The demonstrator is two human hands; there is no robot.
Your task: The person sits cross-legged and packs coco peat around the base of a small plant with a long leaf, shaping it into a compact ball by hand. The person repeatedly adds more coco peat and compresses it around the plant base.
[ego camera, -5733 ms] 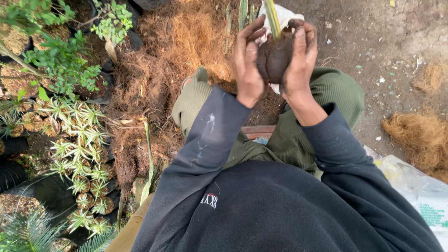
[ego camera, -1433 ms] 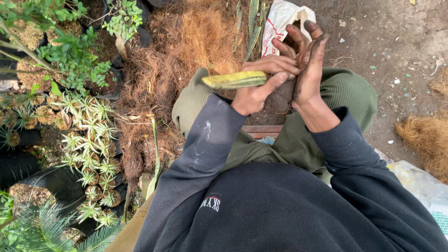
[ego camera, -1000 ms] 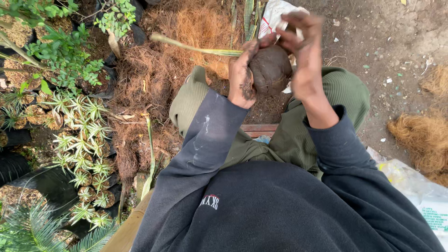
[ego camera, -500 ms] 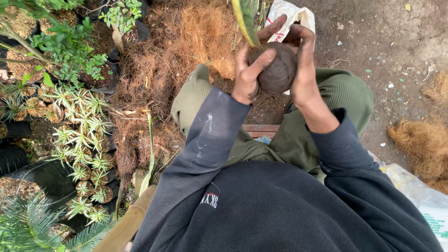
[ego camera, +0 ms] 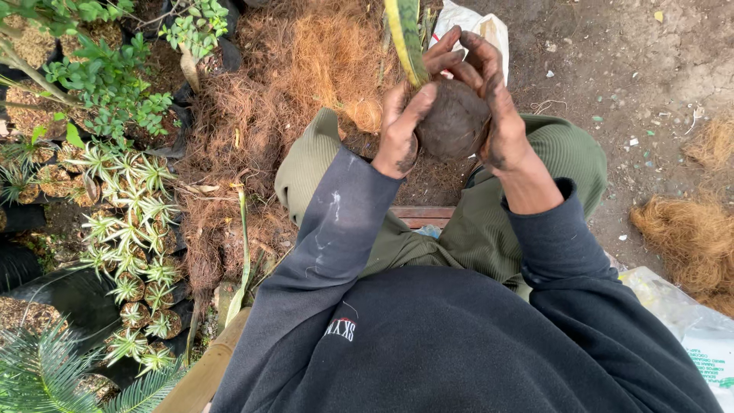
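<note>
Both my hands cup a dark brown ball of soil held above my knees. A long green and yellow leaf rises from its top, pointing away from me. My left hand presses the ball's left side with the thumb across it. My right hand wraps over the top and right side, fingers dirty with soil. I sit on a low wooden stool in green trousers and a dark sweatshirt.
A heap of brown coconut fibre lies ahead and to the left. Small potted plants in black bags fill the left side. A white bag lies ahead; more fibre and a plastic sack lie on the right.
The leaf swung from lying leftward across my hands to standing upright. Both hands have turned the soil ball and closed more tightly round it.
</note>
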